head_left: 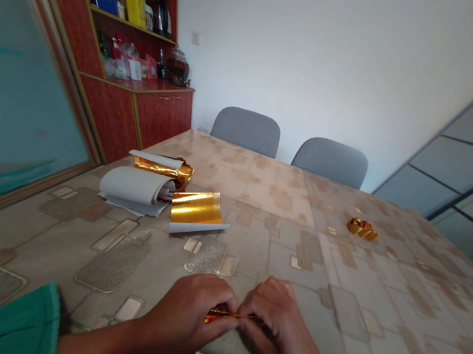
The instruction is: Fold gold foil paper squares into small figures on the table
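Note:
Close to the table's near edge, my left hand (201, 304) and my right hand (274, 313) meet with fingers closed. Between them they pinch a narrow strip of gold foil paper (220, 314), mostly hidden by the fingers. Beyond my left hand lies a curled sheet of gold paper (197, 210) with a white back. Beside it sits a bent stack of paper (133, 185), white side out, and behind that a crumpled gold sheet (161, 165). Far to the right, a small folded gold piece (363, 228) rests on the table.
A patterned cover spreads over the large table (277, 178). Two grey chairs (247, 129) stand at its far side against a white wall. On the left rises a red-brown cabinet (160, 113) with a kettle (161, 14) and a glass jar (177, 67).

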A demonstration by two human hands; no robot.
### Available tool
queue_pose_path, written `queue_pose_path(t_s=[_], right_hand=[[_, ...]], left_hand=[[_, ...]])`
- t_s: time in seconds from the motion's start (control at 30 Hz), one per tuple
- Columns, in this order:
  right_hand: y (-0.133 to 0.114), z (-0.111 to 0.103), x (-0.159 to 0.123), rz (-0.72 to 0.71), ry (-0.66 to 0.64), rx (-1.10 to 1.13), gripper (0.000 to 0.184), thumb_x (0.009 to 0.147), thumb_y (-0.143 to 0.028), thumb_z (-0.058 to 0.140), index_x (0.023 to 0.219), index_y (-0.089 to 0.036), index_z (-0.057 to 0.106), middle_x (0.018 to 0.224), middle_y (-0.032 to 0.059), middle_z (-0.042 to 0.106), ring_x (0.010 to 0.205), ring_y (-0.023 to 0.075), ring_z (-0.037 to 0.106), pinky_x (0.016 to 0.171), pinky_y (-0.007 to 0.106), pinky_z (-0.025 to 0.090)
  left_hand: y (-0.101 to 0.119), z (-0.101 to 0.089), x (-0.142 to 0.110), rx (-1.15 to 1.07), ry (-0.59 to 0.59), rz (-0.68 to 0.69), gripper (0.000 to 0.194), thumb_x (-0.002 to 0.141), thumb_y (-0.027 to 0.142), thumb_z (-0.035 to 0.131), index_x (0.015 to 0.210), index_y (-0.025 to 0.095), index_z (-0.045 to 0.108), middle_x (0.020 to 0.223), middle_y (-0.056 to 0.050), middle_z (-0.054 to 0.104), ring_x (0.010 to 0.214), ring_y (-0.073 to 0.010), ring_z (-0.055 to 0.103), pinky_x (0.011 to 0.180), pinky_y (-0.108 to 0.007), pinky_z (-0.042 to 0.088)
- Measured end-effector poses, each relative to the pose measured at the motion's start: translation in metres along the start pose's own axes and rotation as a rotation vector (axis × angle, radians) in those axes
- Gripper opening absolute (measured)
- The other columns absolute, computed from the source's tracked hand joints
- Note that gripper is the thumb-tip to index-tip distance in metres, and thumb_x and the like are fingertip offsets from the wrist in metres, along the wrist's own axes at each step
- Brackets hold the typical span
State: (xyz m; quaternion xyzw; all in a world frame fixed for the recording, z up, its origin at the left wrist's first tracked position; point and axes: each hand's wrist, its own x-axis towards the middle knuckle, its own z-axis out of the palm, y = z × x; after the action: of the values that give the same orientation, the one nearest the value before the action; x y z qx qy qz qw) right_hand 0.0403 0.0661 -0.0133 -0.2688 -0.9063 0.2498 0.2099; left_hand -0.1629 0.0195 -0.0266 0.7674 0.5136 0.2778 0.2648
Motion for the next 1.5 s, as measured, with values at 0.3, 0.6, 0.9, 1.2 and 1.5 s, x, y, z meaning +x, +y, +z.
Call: queue_pose_path(t_s=[0.3, 0.6, 0.9, 1.2, 1.5], right_hand=[[0.003, -0.02, -0.002, 0.071, 0.048, 0.152, 0.049, 0.106, -0.051, 0.039, 0.073, -0.024, 0.063, 0.071, -0.0012, 0.06, 0.074, 0.0187, 0.057, 0.078, 0.036, 0.042], [0.021, -0.011, -0.005, 0.391, 0.256, 0.827, 0.047, 0.092, -0.064, 0.058, 0.084, -0.021, 0.076, 0.071, 0.0037, 0.066, 0.067, 0.0197, 0.059, 0.064, 0.032, 0.045], [-0.002, 0.014, 0.004, 0.306, 0.115, 1.091, 0.023, 0.088, -0.047, 0.073, 0.09, -0.026, 0.08, 0.079, 0.0009, 0.073, 0.075, 0.0162, 0.063, 0.078, 0.03, 0.047], [0.015, 0.004, -0.007, 0.42, 0.17, 0.979, 0.039, 0.088, -0.052, 0.072, 0.067, -0.02, 0.07, 0.064, -0.0006, 0.06, 0.058, 0.011, 0.045, 0.056, 0.024, 0.033], [-0.003, 0.001, 0.0, 0.393, 0.054, 1.068, 0.04, 0.071, -0.051, 0.087, 0.096, -0.022, 0.073, 0.083, 0.002, 0.069, 0.07, 0.0142, 0.06, 0.064, 0.025, 0.043]], left_hand=[[0.002, -0.013, 0.0, -0.143, 0.148, 0.051, 0.022, 0.093, 0.025, 0.06, 0.074, 0.019, 0.069, 0.066, 0.001, 0.066, 0.062, -0.0139, 0.059, 0.061, -0.024, 0.038], [0.005, -0.015, 0.009, -0.645, 0.256, -0.315, 0.027, 0.084, 0.039, 0.065, 0.07, 0.016, 0.064, 0.063, 0.002, 0.056, 0.059, -0.0136, 0.051, 0.056, -0.023, 0.038], [0.007, -0.011, 0.006, -0.697, 0.175, -0.249, 0.023, 0.083, 0.034, 0.066, 0.069, 0.016, 0.064, 0.062, 0.002, 0.057, 0.059, -0.0128, 0.05, 0.055, -0.022, 0.037], [0.004, -0.012, 0.006, -0.678, 0.2, -0.242, 0.027, 0.084, 0.037, 0.065, 0.069, 0.016, 0.063, 0.061, 0.003, 0.054, 0.057, -0.0121, 0.048, 0.053, -0.022, 0.035], [0.005, -0.007, 0.004, -0.79, 0.072, -0.285, 0.023, 0.076, 0.034, 0.071, 0.067, 0.014, 0.069, 0.058, 0.001, 0.058, 0.056, -0.0118, 0.049, 0.054, -0.022, 0.035]])
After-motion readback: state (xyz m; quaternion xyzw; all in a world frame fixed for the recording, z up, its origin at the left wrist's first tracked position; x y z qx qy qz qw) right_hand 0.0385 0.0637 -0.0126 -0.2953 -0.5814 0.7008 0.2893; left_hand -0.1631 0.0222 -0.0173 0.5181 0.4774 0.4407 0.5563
